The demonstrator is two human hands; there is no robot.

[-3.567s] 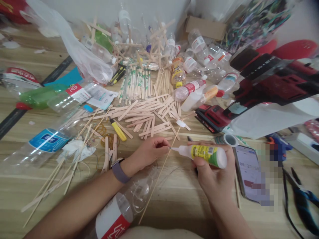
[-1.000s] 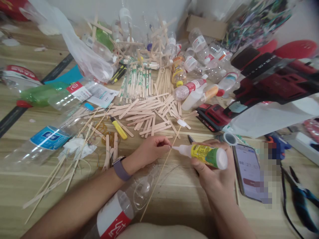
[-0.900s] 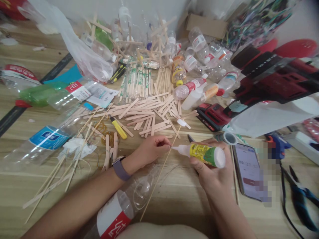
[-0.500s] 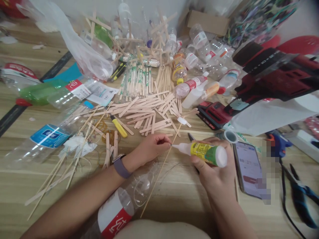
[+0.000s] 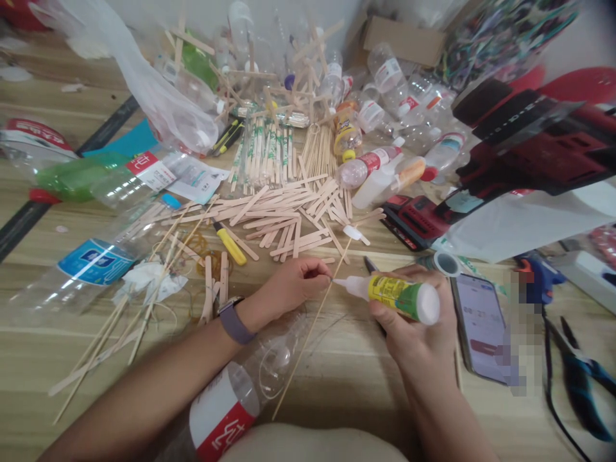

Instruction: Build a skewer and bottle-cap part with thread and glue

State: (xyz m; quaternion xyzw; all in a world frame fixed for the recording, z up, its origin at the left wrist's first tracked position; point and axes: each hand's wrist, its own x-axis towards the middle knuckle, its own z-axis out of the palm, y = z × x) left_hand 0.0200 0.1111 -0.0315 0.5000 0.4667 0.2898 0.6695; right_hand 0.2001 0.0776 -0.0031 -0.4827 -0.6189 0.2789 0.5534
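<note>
The glue bottle (image 5: 397, 298) is located above the center of the bench (image 5: 337, 391), in the right hand (image 5: 423, 333). Its long axis runs roughly left to right: the nozzle (image 5: 347, 283) points left and slightly far; the base faces right and slightly near. The right hand is closed around the body, thumb on the near side. The nozzle tip is at the thin stick (image 5: 308, 337), beside the fingertips of the left hand (image 5: 301, 283). Thumb and forefinger of the left hand are closed together; whether they grip anything cannot be told.

The thin stick runs diagonally, from the near left end to the far right end at a white piece (image 5: 353, 232). A large clear bottle (image 5: 224, 410) with a red and white label lies near left, partly covered by the left forearm, and limits space left of the stick. A dark pen (image 5: 370, 266) passes behind the glue bottle. A phone (image 5: 481, 328) and pliers (image 5: 582, 382) lie to the right. A power drill (image 5: 520, 154) occupies the far right. Loose craft sticks (image 5: 269, 212) and a yellow-handled tool (image 5: 231, 246) lie on the far side of the left hand.
</note>
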